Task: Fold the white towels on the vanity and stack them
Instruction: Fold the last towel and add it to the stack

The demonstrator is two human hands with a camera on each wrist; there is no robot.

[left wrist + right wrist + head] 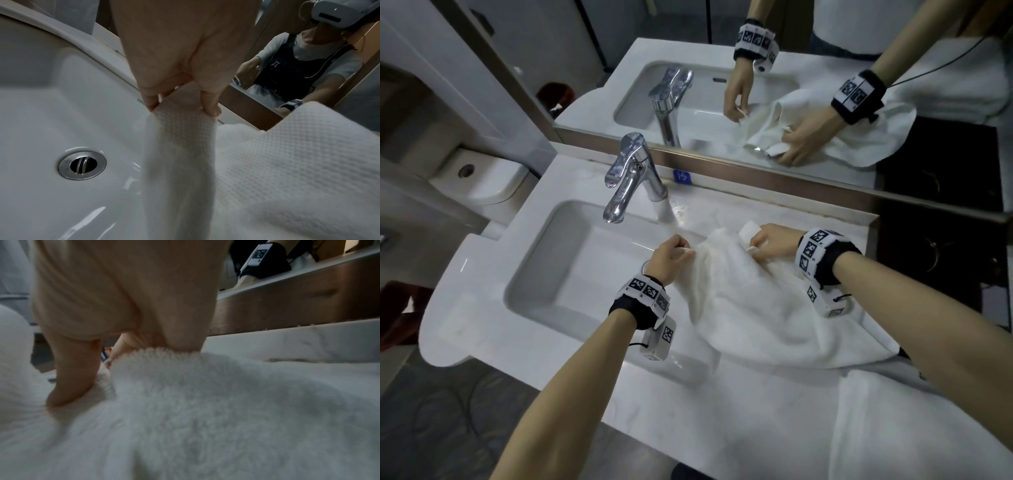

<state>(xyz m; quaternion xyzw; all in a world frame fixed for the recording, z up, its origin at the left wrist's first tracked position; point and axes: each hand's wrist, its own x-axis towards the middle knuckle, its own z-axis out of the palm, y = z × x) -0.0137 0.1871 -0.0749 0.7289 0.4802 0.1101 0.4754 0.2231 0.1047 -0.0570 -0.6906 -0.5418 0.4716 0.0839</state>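
Crumpled white terry towel (784, 308) spread over the right side of the white marble-look vanity top (739, 404), its left edge hanging into the white rectangular ceramic basin (544, 274). Left hand (671, 255) raised over the basin's right rim, fingers (209, 104) and thumb pinching a corner of that towel, a strip of waffle-textured cloth hanging straight down from the pinch toward the round chrome drain (82, 163). Right hand (774, 240) near the back of the counter, fingers curled and gripping another corner of the same towel, thumb (69, 386) pressed into the pile. Hands held apart, cloth sagging in folds between them. Second white towel (914, 428) lying flat on the counter at near right, partly beneath the right forearm. Chrome single-lever tap (626, 181) behind the basin, below the wall mirror (774, 102)
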